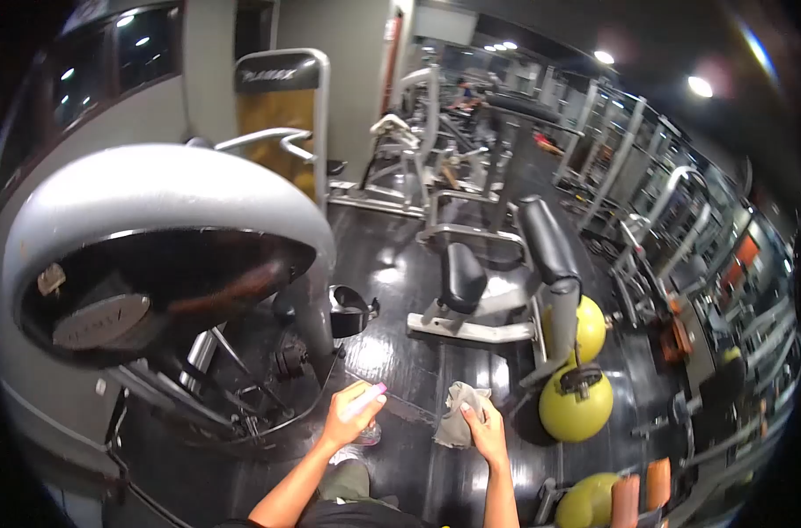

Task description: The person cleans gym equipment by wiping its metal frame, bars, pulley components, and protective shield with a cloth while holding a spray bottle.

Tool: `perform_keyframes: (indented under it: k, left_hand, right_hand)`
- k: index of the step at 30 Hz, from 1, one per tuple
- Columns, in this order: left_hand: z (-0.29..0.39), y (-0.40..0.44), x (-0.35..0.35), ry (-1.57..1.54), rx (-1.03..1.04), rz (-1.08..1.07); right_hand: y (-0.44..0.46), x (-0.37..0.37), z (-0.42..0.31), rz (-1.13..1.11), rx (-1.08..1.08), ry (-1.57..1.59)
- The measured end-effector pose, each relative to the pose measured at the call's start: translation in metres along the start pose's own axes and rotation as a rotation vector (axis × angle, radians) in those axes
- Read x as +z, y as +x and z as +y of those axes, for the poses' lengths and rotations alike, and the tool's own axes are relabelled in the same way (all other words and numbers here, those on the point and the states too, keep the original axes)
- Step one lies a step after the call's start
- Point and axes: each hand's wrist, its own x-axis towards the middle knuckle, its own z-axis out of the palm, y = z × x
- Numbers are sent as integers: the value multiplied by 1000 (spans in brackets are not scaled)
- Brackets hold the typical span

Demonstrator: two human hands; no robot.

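Observation:
My left hand (341, 424) is closed around a spray bottle (368, 435) with a white and pink head. Its clear lower part shows below my fingers, and the rest is hidden by the hand. A crumpled grey cloth (454, 424) hangs from my right hand (488, 436), pinched between thumb and fingers. Both hands are held out in front of my body, apart from each other, above the dark floor. Neither the bottle nor the cloth touches a machine.
A large grey and black machine (180, 189) stands close on the left. Ahead is a padded bench (464, 280) with a metal frame. Yellow-green balls (576, 414) sit to its right. Weight machines and racks (625, 150) fill the back and right side of the dark floor (400, 370).

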Motion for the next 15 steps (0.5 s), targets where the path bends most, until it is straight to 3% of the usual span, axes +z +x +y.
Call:
perform_keyframes:
  k: [6, 15]
  left_hand:
    - [-10, 16, 5, 73, -20, 119]
    - [-42, 63, 14, 124, 8, 222]
  right_hand:
    - [65, 12, -24, -238, -63, -1]
    - [136, 10, -13, -355, -55, -47]
